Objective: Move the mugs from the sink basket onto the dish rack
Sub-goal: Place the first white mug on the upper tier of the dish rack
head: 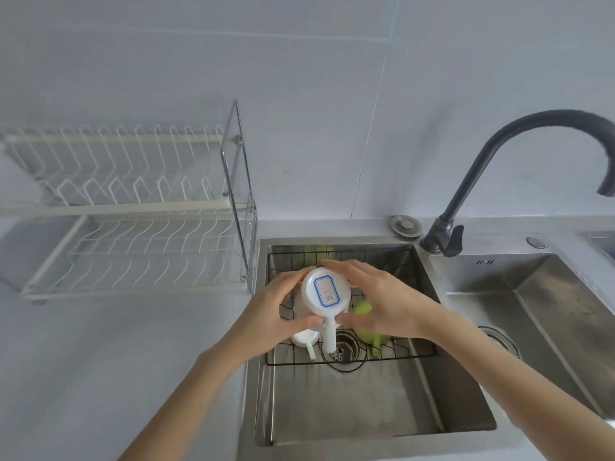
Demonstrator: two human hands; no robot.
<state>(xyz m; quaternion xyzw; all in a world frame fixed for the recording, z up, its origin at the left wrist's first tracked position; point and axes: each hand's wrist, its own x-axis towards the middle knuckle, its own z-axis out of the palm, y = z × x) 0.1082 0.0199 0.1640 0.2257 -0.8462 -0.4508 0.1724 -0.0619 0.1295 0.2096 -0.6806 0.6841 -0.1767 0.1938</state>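
A white mug is held upside down above the black wire sink basket, its base with a blue-framed label facing me and its handle pointing toward me. My left hand grips its left side and my right hand cups its right side. Below it, a second white mug lies in the basket at the left. A green mug sits in the basket under my right hand, partly hidden. More green shows at the basket's far edge. The white two-tier dish rack stands on the counter to the left, holding nothing.
A black curved faucet rises behind the steel sink, whose drain lies under the basket. A second basin lies to the right. The grey counter spreads to the left in front of the rack.
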